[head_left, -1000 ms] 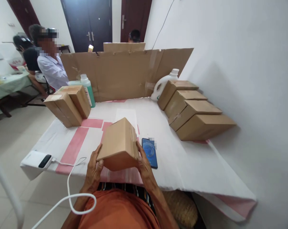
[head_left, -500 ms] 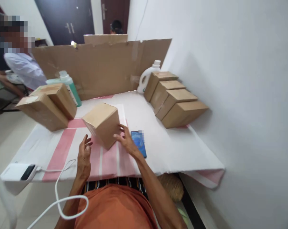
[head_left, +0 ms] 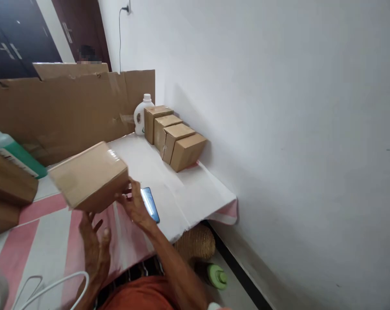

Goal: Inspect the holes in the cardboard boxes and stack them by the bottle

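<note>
A brown cardboard box (head_left: 88, 174) is tilted above the striped cloth at the left, a strip of tape showing on its edge. My left hand (head_left: 95, 247) is under its near lower edge, fingertips against the box and thumb apart. At the box's right end, my right hand (head_left: 133, 204) has its fingers bent against the side. Between them the two hands support the box; its underside is hidden. A phone (head_left: 150, 204) with a lit screen lies on the table just right of my right hand.
Several cardboard boxes (head_left: 190, 150) stand in a row by the wall, with a white jug (head_left: 139, 116) behind. More boxes (head_left: 7, 185) and a green bottle (head_left: 23, 155) are at left. A cardboard panel (head_left: 68, 107) borders the back. A white cable (head_left: 62, 280) crosses the front.
The view has swung right. The box has turned and tipped so its broad top faces me. My left hand, apart from the box before, now touches its underside; my right hand stays at its right end.
</note>
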Demonstrator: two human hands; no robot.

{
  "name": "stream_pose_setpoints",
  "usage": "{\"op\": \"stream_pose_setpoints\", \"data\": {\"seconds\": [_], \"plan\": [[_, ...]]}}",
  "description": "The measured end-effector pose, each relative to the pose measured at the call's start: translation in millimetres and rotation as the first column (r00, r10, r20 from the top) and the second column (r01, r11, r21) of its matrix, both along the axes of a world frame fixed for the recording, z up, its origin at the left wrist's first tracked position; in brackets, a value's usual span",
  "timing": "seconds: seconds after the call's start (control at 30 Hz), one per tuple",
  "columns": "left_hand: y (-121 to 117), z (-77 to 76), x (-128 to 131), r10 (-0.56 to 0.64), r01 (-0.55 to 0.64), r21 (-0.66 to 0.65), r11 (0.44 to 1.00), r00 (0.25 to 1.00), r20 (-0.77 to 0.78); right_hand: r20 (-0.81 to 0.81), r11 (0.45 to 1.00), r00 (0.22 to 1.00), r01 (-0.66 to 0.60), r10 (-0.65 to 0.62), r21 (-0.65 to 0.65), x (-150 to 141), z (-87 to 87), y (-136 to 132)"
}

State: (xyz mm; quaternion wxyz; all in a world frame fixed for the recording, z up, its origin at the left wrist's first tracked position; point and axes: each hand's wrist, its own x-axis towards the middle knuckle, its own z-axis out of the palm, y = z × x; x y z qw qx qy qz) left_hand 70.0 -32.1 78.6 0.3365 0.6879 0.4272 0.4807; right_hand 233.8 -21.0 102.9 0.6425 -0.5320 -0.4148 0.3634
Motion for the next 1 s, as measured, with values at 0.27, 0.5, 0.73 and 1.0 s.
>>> {"op": "stream_pose_setpoints", "data": {"seconds": [0.27,0.5,0.73,1.0], "plan": [[-27.2,-14.1,171.4,-0.585,0.599,-0.164,0.784,0.801,0.127,0.171,0.802,0.796,0.595,-0.580,-0.049,155.0,-22.0,-106.1],[-17.0,-31.4,264.9,-0.778,0.753,-0.277,0.596,0.627,0.029,0.332,0.659,0.671,0.733,-0.663,-0.168,216.1,-58.5,-112.6],[-3.8,-38.8,208.6,-0.766,0.723,-0.341,0.601,0.642,0.013,0.464,0.540,0.560,0.820,-0.686,-0.189,195.1,-86.5,-73.9],[52.3,-17.0,95.7,-0.349,0.360,-0.249,0.899,0.933,0.089,0.577,0.575,0.622,0.763,-0.529,-0.296,218.5,-64.4,-90.0]]}}
